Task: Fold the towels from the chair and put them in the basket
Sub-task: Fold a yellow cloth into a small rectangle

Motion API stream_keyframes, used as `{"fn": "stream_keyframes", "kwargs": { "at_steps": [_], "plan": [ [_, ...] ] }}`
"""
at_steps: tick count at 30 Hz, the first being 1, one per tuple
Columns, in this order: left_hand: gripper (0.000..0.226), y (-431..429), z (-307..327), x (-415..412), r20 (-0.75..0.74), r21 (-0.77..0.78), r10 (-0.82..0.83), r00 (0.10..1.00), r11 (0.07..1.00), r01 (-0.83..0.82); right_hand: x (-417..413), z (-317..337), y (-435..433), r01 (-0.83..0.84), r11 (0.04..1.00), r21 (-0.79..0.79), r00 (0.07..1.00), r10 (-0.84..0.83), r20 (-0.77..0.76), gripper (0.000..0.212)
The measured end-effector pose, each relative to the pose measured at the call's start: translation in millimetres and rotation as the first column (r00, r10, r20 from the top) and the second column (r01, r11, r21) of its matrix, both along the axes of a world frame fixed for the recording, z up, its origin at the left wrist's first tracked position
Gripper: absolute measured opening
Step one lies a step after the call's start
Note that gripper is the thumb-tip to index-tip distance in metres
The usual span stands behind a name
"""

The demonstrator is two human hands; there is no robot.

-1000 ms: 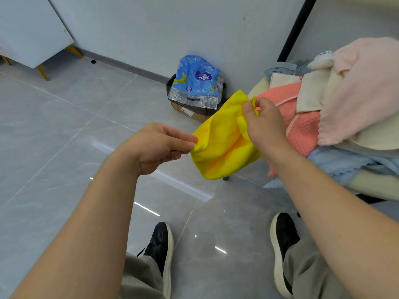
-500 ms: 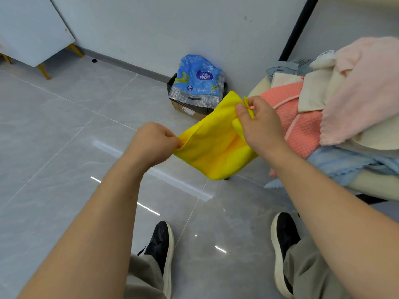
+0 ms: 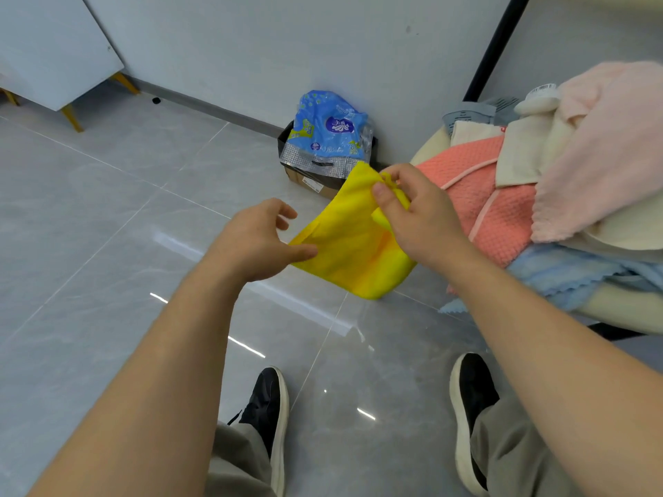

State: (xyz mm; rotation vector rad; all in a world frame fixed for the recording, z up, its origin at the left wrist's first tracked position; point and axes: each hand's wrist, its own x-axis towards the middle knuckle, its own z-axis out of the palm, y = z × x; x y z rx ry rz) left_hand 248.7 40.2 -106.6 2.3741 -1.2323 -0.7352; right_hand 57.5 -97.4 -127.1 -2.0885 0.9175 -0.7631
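Note:
A yellow towel (image 3: 351, 245) hangs in the air between my hands, above the floor and left of the chair (image 3: 631, 310). My right hand (image 3: 423, 220) pinches its bunched top corner between thumb and fingers. My left hand (image 3: 258, 242) holds the towel's left corner under its thumb, while the other fingers are lifted and loosely spread. On the chair lies a pile of towels: a coral waffle one (image 3: 480, 199), a pink one (image 3: 602, 145), a cream one (image 3: 520, 156) and a light blue one (image 3: 559, 274) at the bottom. No basket is in view.
A dark box (image 3: 305, 174) holding a blue plastic packet (image 3: 330, 127) stands against the wall behind the towel. A black pole (image 3: 495, 48) rises beside the chair. A white board on yellow legs (image 3: 53, 48) is far left. My two shoes (image 3: 269, 407) stand on the grey tiles.
My left hand has loosened from a closed fist; its fingers now lift off while the thumb stays on the corner. The towel has shifted slightly right and hangs spread between both hands.

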Motion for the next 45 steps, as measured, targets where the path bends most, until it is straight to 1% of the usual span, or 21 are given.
{"fn": "stream_keyframes", "kwargs": {
  "at_steps": [2, 5, 7, 9, 13, 17, 21, 25, 28, 31, 36, 39, 41, 43, 45],
  "plan": [
    [0.059, -2.4, 1.5, -4.5, -0.040, -0.153, -0.021, 0.999, 0.988, 0.015, 1.5, -1.5, 6.0, -0.081, 0.996, -0.042, 0.996, 0.079, -0.033, 0.012],
    [0.041, -8.2, 7.8, -15.9, -0.173, -0.345, -0.040, 0.984, 0.938, -0.022, 4.5, -4.8, 13.6, -0.176, 0.982, -0.064, 0.983, 0.172, -0.069, 0.012],
    [0.028, -10.6, 11.2, -22.0, -0.220, -0.402, -0.038, 0.975, 0.914, -0.055, 5.8, -7.5, 16.6, -0.216, 0.974, -0.061, 0.973, 0.210, -0.093, 0.013],
    [0.019, -11.2, 12.2, -24.8, -0.243, -0.427, -0.034, 0.969, 0.901, -0.075, 6.4, -9.3, 18.6, -0.242, 0.967, -0.078, 0.965, 0.231, -0.124, 0.016],
    [0.017, -9.4, 11.7, -23.7, -0.255, -0.420, -0.042, 0.966, 0.905, -0.072, 6.2, -10.6, 20.9, -0.269, 0.958, -0.099, 0.957, 0.255, -0.136, 0.015],
    [0.016, -8.8, 12.7, -21.8, -0.277, -0.426, -0.098, 0.956, 0.904, -0.031, 6.7, -11.5, 20.5, -0.268, 0.957, -0.111, 0.957, 0.250, -0.149, 0.016],
    [0.016, -8.1, 12.4, -21.4, -0.241, -0.413, -0.100, 0.965, 0.911, -0.009, 6.4, -11.6, 20.3, -0.255, 0.960, -0.114, 0.957, 0.234, -0.172, 0.019],
    [0.007, -7.6, 9.2, -20.6, -0.181, -0.372, -0.105, 0.978, 0.928, 0.031, 5.6, -12.1, 20.6, -0.263, 0.957, -0.122, 0.949, 0.234, -0.210, 0.019],
    [0.008, -7.4, 8.5, -19.4, -0.166, -0.371, -0.077, 0.983, 0.929, 0.010, 5.9, -12.1, 21.2, -0.266, 0.955, -0.131, 0.944, 0.230, -0.238, 0.019],
    [0.014, -7.5, 9.7, -18.4, -0.193, -0.368, -0.053, 0.980, 0.929, -0.022, 6.3, -10.7, 20.8, -0.258, 0.957, -0.133, 0.946, 0.222, -0.237, 0.020],
    [0.017, -8.1, 9.0, -17.6, -0.199, -0.342, -0.011, 0.980, 0.938, -0.059, 6.2, -12.4, 20.1, -0.241, 0.963, -0.117, 0.948, 0.207, -0.243, 0.025],
    [0.015, -6.9, 6.9, -11.2, -0.184, -0.318, 0.050, 0.982, 0.942, -0.107, 6.8, -13.7, 15.9, -0.138, 0.990, -0.040, 0.971, 0.127, -0.204, 0.019],
    [0.014, -5.0, 4.6, -2.9, -0.185, -0.287, 0.102, 0.978, 0.946, -0.152, 7.7, -13.3, 12.3, -0.043, 0.998, 0.050, 0.992, 0.049, -0.114, 0.015],
    [0.013, -2.7, 2.6, 6.4, -0.166, -0.260, 0.171, 0.971, 0.942, -0.211, 8.9, -10.2, 7.4, 0.069, 0.985, 0.155, 0.997, -0.065, -0.031, 0.011],
    [0.013, 0.0, 2.8, 13.9, -0.148, -0.251, 0.239, 0.960, 0.930, -0.270, 9.1, -5.5, 1.3, 0.181, 0.942, 0.281, 0.979, -0.199, 0.034, 0.011]
  ]
}}
